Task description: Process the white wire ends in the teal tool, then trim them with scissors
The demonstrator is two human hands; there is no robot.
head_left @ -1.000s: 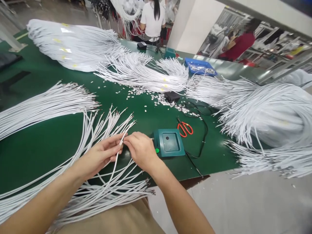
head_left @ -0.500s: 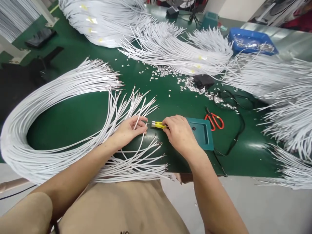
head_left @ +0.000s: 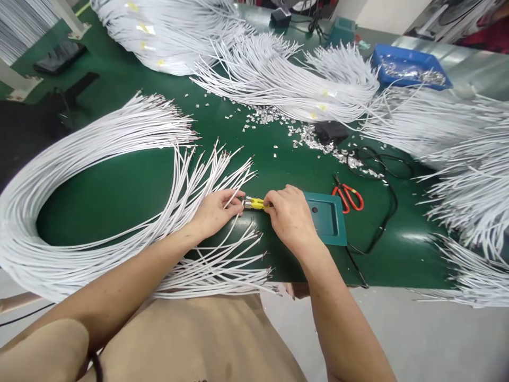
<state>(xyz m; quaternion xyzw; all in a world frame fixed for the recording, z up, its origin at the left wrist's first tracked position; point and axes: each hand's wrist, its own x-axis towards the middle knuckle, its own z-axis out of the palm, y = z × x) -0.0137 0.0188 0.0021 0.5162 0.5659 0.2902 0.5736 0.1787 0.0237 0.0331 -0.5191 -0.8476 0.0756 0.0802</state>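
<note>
Green bench (head_left: pixel 119 196) is covered with white wires. One wire (head_left: pixel 229 197) is pinched in the left hand (head_left: pixel 217 212), end pointed at the yellow clip (head_left: pixel 256 203) so they can meet. The clip is pinched by right hand (head_left: pixel 290 215) fingers, beside the teal box (head_left: pixel 330 220).

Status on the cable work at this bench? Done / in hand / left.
Done: cannot tell; loose white cables lie fanned at the near edge. In hand: left hand holds one white cable end against the small yellow-handled tool in the right hand. Left: apparently the big looped white cable bundle.
</note>
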